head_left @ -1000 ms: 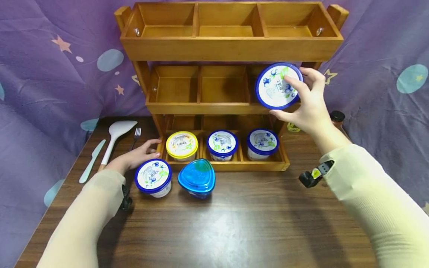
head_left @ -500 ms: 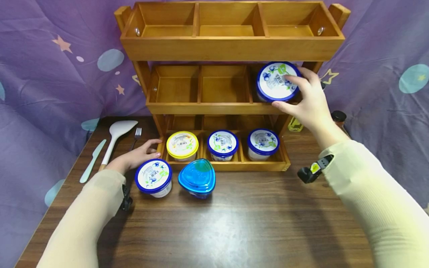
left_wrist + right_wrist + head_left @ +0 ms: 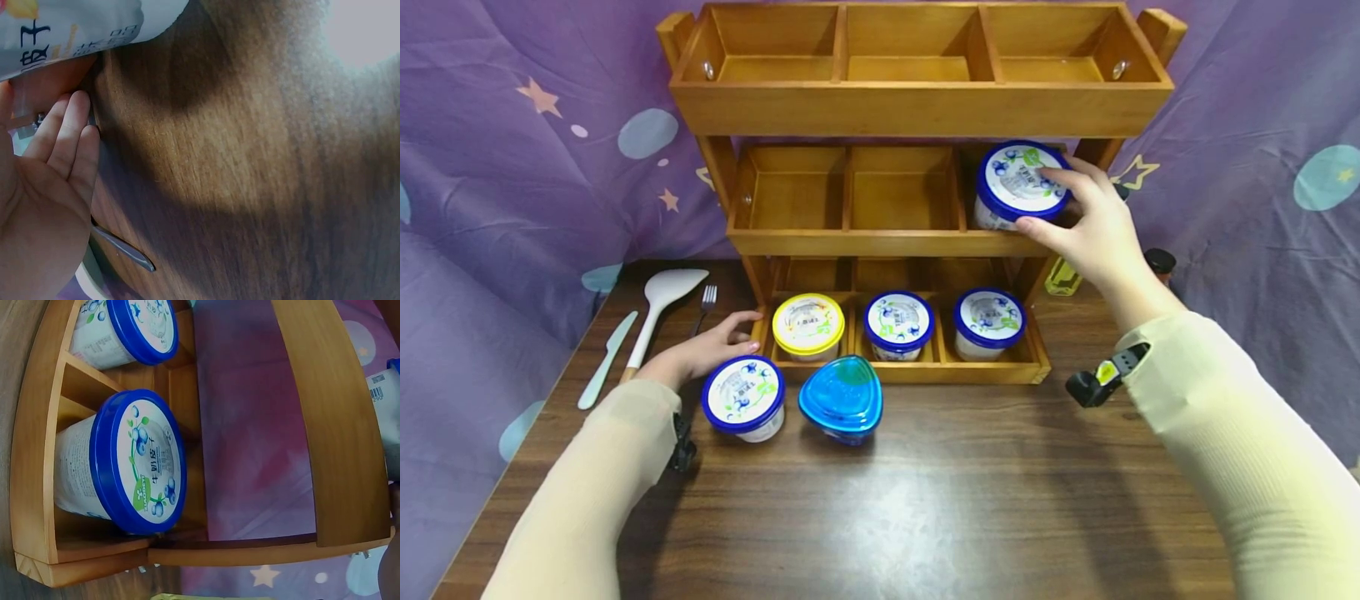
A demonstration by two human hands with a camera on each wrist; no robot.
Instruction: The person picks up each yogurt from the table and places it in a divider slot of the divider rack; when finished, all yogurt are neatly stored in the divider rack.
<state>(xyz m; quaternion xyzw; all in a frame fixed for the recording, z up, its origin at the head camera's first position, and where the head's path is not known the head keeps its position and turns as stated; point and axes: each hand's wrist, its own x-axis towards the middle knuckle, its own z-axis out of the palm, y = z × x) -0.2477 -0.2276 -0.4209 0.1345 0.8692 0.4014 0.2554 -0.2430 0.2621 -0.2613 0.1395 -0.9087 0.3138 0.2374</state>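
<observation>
My right hand (image 3: 1093, 218) grips a blue-lidded tub (image 3: 1024, 179) by its rim, thumb in front and fingers at the far side. That tub is at the right compartment of the middle tier of a wooden rack (image 3: 917, 108); whether its base touches the floor there is hidden. At the rack's lower left side rests my left hand (image 3: 709, 348), its fingers nearly straight in the left wrist view and holding nothing. Another blue-lidded tub (image 3: 743, 395) stands on the table beside the left wrist. A blue translucent triangular-lidded container (image 3: 841, 396) is to its right.
The bottom tier holds a yellow-lidded tub (image 3: 808, 325) and two blue-lidded tubs, one in the middle (image 3: 898, 323), one at right (image 3: 989, 321). A knife (image 3: 607, 360), a white spoon (image 3: 662, 293) and a fork (image 3: 706, 302) lie left; a dark-capped jar (image 3: 1159, 262) stands right.
My right hand has lowered the tub into the right compartment of the middle tier and tipped it more upright, so its white side shows. The left hand has stayed still.
</observation>
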